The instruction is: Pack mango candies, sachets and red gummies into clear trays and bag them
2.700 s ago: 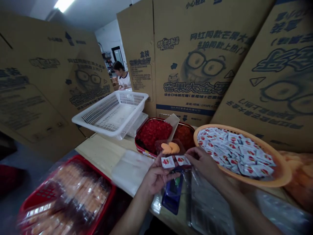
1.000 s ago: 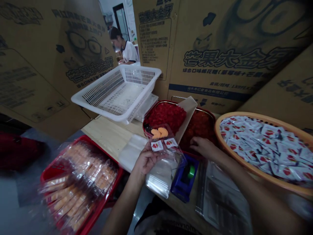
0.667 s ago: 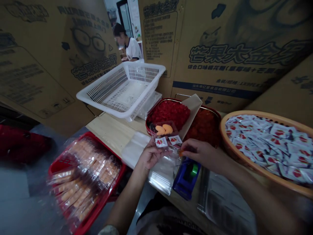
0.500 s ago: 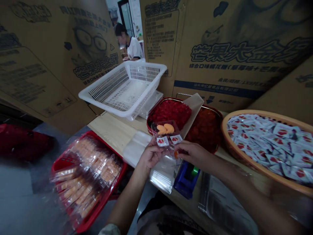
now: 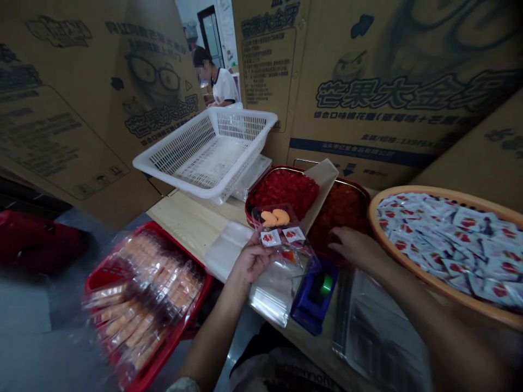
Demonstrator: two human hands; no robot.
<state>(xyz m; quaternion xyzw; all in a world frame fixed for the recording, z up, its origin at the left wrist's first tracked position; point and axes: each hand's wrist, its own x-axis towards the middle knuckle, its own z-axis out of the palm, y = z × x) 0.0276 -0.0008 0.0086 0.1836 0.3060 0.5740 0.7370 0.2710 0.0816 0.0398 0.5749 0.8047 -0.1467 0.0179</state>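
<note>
Both hands [image 5: 254, 260] [image 5: 354, 247] reach forward, left holding clear tray [image 5: 301, 262].

Glossy plastic tray [image 5: 303, 258]; matt cardboard carton [image 5: 359, 103]

Tall printed cardboard carton [image 5: 81, 103] walling off ten o'clock, darker carton wall [image 5: 392, 71] at one o'clock; gap between at eleven, showing pale wall [image 5: 227, 27] and dark-framed door or window [image 5: 210, 38], which unclear; pale wooden tabletop [image 5: 180, 212] near centre, towards nine; grey floor [image 5: 28, 305] at eight; light dim, brighter through gap
</note>
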